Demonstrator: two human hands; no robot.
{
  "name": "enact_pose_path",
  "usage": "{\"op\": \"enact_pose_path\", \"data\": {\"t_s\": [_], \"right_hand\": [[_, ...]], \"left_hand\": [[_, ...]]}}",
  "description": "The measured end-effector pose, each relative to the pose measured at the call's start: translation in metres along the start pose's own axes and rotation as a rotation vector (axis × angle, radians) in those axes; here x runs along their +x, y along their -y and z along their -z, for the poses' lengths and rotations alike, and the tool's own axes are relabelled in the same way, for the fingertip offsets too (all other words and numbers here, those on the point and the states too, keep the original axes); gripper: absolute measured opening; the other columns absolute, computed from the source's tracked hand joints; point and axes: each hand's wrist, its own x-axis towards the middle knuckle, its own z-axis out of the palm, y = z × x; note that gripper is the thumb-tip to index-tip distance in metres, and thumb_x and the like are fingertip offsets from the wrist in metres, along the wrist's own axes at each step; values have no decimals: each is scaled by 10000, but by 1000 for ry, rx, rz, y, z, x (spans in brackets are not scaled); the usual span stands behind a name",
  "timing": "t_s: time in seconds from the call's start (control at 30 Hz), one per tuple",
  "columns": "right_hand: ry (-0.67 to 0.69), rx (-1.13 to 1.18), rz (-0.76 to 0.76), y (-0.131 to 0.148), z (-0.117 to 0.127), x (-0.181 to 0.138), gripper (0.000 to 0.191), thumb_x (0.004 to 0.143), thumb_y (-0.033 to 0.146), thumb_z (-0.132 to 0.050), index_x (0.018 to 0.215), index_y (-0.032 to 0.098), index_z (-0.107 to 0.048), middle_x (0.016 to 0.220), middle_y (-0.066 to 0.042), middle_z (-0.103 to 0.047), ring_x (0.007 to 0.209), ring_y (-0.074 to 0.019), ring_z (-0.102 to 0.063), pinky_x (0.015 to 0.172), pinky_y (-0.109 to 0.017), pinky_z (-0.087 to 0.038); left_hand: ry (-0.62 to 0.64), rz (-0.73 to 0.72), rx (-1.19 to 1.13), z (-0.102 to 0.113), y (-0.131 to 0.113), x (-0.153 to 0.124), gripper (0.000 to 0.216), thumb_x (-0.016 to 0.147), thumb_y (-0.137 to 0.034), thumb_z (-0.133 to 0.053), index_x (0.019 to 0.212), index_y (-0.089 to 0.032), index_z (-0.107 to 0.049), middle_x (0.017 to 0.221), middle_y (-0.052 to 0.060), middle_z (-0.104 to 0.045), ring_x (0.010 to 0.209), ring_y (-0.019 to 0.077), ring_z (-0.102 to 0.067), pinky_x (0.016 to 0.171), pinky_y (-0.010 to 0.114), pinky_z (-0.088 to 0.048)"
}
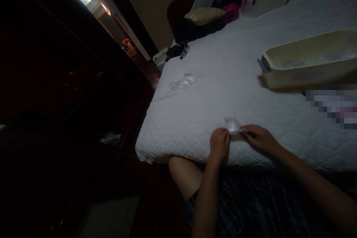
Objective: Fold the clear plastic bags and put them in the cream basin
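Between my two hands, just above the near edge of the bed, is a small clear plastic bag (232, 124). My left hand (219, 143) pinches its left side with the fingers closed. On the other side my right hand (257, 137) grips the right edge between thumb and fingers. A bit of red shows on the bag near the right fingertips. The light is dim, so what the bag contains, if anything, cannot be made out. Under both hands lies the white quilted bed cover (178, 134).
A cream plastic bin (306, 76) with a grey latch stands on the bed at right. Crumpled clear plastic (182, 83) lies to the left. Farther back are a white box (266, 2), a beige cushion (205, 15) and dark cloth. Another plastic packet (110, 139) lies left of the bed.
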Motion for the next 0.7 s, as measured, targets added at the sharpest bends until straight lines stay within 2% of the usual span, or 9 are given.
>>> {"op": "enact_pose_path", "data": {"t_s": [0.17, 0.33, 0.57, 0.7], "right_hand": [[-4, -9, -50, 7, 1, 4, 240, 867, 359, -508, 780, 245, -701, 757, -42, -726, 658, -197, -672, 614, -336, -548], [-44, -37, -118, 12, 1, 7, 268, 859, 385, -521, 732, 232, -701, 722, -43, -725, 621, -201, -668, 578, -327, -530], [-78, -52, -184, 21, 1, 10, 342, 877, 427, -505, 644, 240, -672, 664, -42, -713, 577, -201, -663, 544, -319, -507], [-137, -48, -206, 21, -2, 8, 269, 859, 432, -532, 778, 222, -680, 689, -41, -713, 609, -201, -676, 567, -312, -515]], "left_hand": [[-34, 45, 20, -2, -5, 4, 196, 940, -215, -479, 927, -159, -666, 976, 74, -673, 925, 191, -617, 843, 354, -531], [-37, 96, 50, -5, -11, 7, 244, 960, -241, -446, 869, -160, -656, 925, 67, -652, 891, 190, -593, 816, 343, -505], [-117, 139, 120, -14, -18, 9, 265, 950, -249, -471, 775, -152, -644, 865, 72, -613, 864, 194, -565, 788, 347, -471], [-134, 137, 155, -16, -20, 8, 237, 935, -230, -503, 765, -143, -644, 876, 73, -609, 877, 193, -556, 800, 346, -459]]}}
